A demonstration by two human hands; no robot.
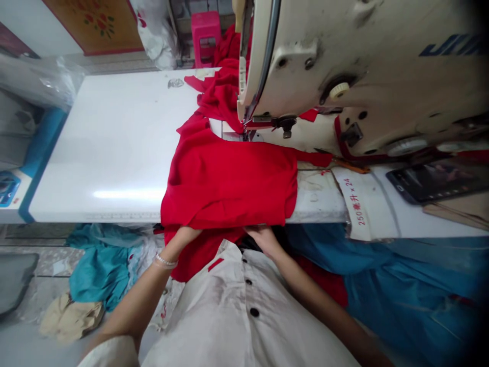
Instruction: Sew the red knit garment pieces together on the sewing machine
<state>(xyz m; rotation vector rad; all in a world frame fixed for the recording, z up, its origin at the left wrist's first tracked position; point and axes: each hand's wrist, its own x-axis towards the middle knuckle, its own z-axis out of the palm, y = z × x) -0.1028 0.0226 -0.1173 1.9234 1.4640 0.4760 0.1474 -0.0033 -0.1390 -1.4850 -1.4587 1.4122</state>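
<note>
A red fabric piece (233, 178) lies over the front of the white sewing table, its curved upper edge near the needle and presser foot (248, 133) of the sewing machine (305, 66). At the table's front edge, my left hand (188, 235) is closed at the near left edge of the fabric, fingers mostly hidden under it. My right hand (263, 236) holds the same near edge further right, its fingertips also tucked under the cloth. Part of the red fabric hangs below the table edge between my arms.
More red cloth (223, 92) is bunched behind the needle. Orange-handled scissors (350, 164) and a phone (431, 178) lie right on the table (114, 137). Blue cloth (385, 280) hangs at lower right; teal cloth (99, 270) lies below left. A pink stool (206, 35) stands behind.
</note>
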